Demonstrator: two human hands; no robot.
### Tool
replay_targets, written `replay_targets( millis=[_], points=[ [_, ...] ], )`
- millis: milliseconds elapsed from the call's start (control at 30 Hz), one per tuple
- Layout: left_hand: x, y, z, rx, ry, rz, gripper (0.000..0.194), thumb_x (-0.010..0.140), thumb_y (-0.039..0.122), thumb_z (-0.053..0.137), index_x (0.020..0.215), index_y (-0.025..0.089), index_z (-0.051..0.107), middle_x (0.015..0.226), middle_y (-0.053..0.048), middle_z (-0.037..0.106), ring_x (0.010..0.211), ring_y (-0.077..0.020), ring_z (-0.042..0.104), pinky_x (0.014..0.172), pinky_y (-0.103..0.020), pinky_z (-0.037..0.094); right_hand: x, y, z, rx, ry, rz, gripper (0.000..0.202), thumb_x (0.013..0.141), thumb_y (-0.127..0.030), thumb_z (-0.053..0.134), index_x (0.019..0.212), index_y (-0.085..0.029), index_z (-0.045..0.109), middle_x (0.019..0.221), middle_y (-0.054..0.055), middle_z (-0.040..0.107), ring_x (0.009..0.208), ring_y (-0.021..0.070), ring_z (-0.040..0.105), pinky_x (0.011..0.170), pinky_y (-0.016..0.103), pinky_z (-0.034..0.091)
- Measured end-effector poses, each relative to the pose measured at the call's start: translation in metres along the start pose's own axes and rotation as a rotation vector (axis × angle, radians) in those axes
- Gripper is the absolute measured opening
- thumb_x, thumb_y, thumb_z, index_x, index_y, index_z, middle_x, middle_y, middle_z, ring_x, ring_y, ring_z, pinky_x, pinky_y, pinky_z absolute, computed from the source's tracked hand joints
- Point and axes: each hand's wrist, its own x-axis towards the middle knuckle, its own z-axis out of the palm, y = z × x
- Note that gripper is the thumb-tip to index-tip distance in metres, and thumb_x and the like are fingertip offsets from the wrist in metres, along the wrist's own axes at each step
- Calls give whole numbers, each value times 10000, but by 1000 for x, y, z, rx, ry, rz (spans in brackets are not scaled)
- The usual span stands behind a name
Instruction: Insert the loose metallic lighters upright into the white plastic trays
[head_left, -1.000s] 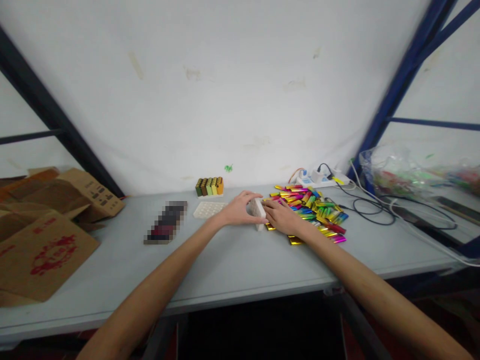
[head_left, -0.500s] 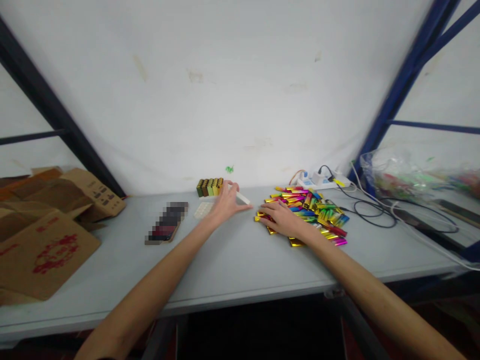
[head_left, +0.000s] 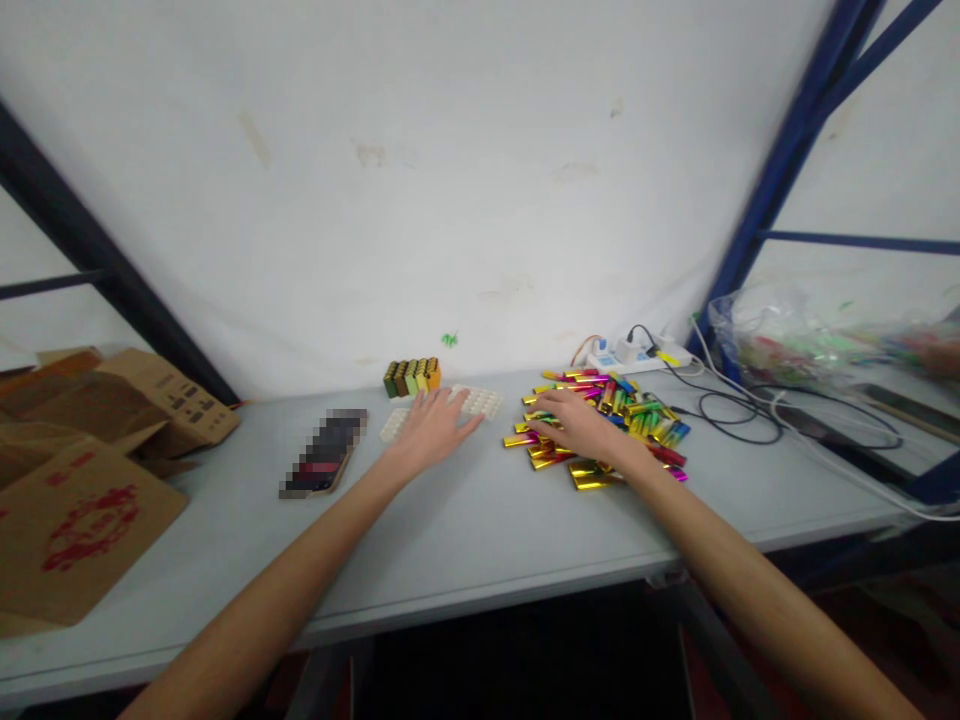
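Lying flat and open, the left hand (head_left: 431, 425) presses a white tray (head_left: 480, 402); the open right hand (head_left: 574, 425) covers shiny foil-coloured lighters (head_left: 637, 420), gripping nothing.

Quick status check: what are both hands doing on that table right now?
Left hand flat on white trays, open. Right hand open on pile of shiny colored lighters. Phone lies left, clear of both.
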Motion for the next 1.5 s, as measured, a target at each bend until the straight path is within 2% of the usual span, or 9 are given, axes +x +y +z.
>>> replay_targets(
  millis=[233,367,500,700,900,1033,1167,1333,1500],
  points=[
    [-55,-38,-18,47,-154,-85,578,974,556,484,1447,227,537,1434,-203,550,1351,-409,497,1107,-596,376,-19,16,-20,139,-155,68,648,904,-595,671,1437,-238,579,1468,129,565,1374,319,496,1140,464,410],
    [-67,-26,-22,53,-195,-4,568,1000,529,455,1445,186,540,1424,-209,574,1338,-383,515,1107,-543,408,-15,6,-20,236,-226,23,415,917,-516,688,1215,-228,700,1301,97,668,1206,268,610,1044,391,474],
    [-60,2,-25,-45,-217,166,431,981,406,525,1371,245,611,1262,-138,678,1198,-338,593,1066,-487,456,-11,7,-18,280,-222,45,302,922,-481,692,1072,-220,717,1118,65,724,994,233,663,884,344,519],
    [-35,16,-17,-218,-220,286,392,993,355,527,1345,246,663,1185,-123,611,1088,-269,618,1034,-405,499,-19,23,-23,247,-196,73,326,904,-477,707,1077,-201,715,1133,88,722,1024,254,656,920,364,507],
    [-29,8,-4,-204,-102,293,374,993,411,562,1346,353,670,1328,-117,511,1252,-306,528,1128,-500,429,-16,25,-16,231,-162,70,150,952,-331,639,960,-190,689,1015,68,714,886,208,644,793,311,497],
    [-34,6,3,-216,-134,250,396,1012,433,531,1390,371,632,1391,-128,520,1335,-343,487,1132,-559,416,-10,20,-12,206,-135,150,131,970,-260,596,918,-175,682,910,65,713,778,192,640,728,298,485],
    [-36,5,8,-267,-109,229,429,1006,450,543,1409,317,613,1381,-139,553,1320,-333,518,1143,-536,416,-10,19,-13,178,-45,124,195,961,-347,648,1030,-173,703,1047,100,731,908,228,668,826,340,509],
    [-38,8,6,-381,-88,190,607,922,507,664,1466,274,528,1326,-108,600,1245,-292,578,1138,-460,446,-14,23,-13,168,-184,90,229,945,-404,673,967,-184,732,995,86,727,886,229,666,840,355,521],
    [-38,13,6,-432,-94,165,633,892,515,691,1440,242,533,1342,-106,606,1269,-297,564,1151,-453,434,-11,21,-7,142,-160,112,242,953,-413,658,958,-177,712,999,101,717,875,230,653,810,352,519]
  ],
)
